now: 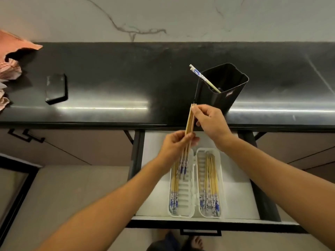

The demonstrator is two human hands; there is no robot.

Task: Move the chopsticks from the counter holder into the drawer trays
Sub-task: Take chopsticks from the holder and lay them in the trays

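- My left hand (pixel 176 145) is wrapped round the middle of a bundle of chopsticks (pixel 189 124), with the fingers curled and the thumb laid across the sticks.
- My right hand (pixel 208 122) pinches the plain thin ends at the top of the same bundle. The fingertips are closed on them, I think to square them up.
- The bundle stands steep and slightly tilted, its blue-patterned ends pointing down over the far part of the left tray (pixel 184 194). I cannot tell whether they touch it.
- That tray holds a few sticks (pixel 174 189) along its left side. The right tray (pixel 200 156), just beside it, holds a fuller row (pixel 211 182). Both trays lie in the open drawer (pixel 154 178), with the patterned ends of the sticks toward me.
- On the black counter (pixel 108 78) the holder (pixel 212 102) stands just behind my right hand. One pair (pixel 201 77) leans out over its left rim.
- I judge the task well along: one batch is in my hands being evened up before it goes down, and only that pair is left to fetch.
- The next move calls for tipping the bundle flat and lowering it into the free side of the left tray, patterned ends toward me like the rest.
- I should let go with both hands together so nothing rolls over the rim, then reach back for the pair.
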